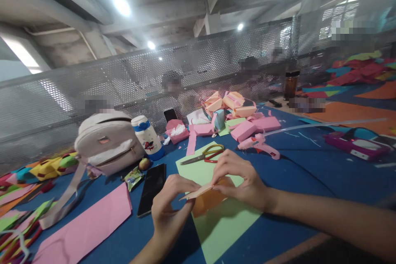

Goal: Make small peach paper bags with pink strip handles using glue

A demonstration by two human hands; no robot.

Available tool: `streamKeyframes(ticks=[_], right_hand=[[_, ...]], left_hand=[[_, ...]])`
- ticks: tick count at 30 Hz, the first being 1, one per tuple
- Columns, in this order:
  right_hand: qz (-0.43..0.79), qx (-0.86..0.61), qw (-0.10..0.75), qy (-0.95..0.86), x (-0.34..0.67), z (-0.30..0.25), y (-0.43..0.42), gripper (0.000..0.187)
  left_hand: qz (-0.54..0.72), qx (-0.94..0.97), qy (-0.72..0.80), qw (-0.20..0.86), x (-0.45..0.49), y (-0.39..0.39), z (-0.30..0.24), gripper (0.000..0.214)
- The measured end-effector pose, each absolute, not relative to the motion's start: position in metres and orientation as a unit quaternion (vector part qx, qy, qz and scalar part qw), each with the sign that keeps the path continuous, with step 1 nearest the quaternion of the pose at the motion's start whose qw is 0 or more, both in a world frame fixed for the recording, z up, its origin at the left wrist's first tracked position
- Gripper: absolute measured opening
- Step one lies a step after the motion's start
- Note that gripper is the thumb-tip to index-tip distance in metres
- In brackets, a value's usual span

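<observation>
My left hand pinches the left end of a folded piece of orange paper, thumb below and fingers on top. At the paper's upper right edge, my right hand grips it between thumb and fingertips. The piece is held just over a light green sheet lying on the blue table. Scissors with red and yellow-green handles rest at the far end of that sheet, close beyond my right hand. A pink glue gun lies on its side farther right.
A black phone, pink paper, a snack packet and a white backpack are to the left. A bottle stands behind. Folded paper pieces pile up at the back, before a perforated metal partition.
</observation>
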State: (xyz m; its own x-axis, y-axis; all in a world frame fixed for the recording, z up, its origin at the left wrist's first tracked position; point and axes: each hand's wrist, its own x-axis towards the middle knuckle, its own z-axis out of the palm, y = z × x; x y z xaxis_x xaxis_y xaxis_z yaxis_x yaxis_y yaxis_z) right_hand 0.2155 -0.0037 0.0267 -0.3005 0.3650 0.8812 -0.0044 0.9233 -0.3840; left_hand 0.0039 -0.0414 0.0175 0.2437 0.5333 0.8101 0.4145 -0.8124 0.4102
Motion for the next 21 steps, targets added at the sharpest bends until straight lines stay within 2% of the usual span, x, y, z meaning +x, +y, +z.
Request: streamKeyframes(ticks=[12, 21], right_hand=[[0.154, -0.113, 0.575, -0.796, 0.2162, 0.0286, -0.0072, 0.02], [0.158, -0.1, 0.582, -0.791, 0.2142, 0.0257, -0.0068, 0.012]], left_hand=[[0.517, 0.801, 0.301, 0.034, 0.0029, -0.0432, 0.0184, 0.018], [0.513, 0.804, 0.3, 0.019, 0.0054, -0.045, 0.0217, 0.018]])
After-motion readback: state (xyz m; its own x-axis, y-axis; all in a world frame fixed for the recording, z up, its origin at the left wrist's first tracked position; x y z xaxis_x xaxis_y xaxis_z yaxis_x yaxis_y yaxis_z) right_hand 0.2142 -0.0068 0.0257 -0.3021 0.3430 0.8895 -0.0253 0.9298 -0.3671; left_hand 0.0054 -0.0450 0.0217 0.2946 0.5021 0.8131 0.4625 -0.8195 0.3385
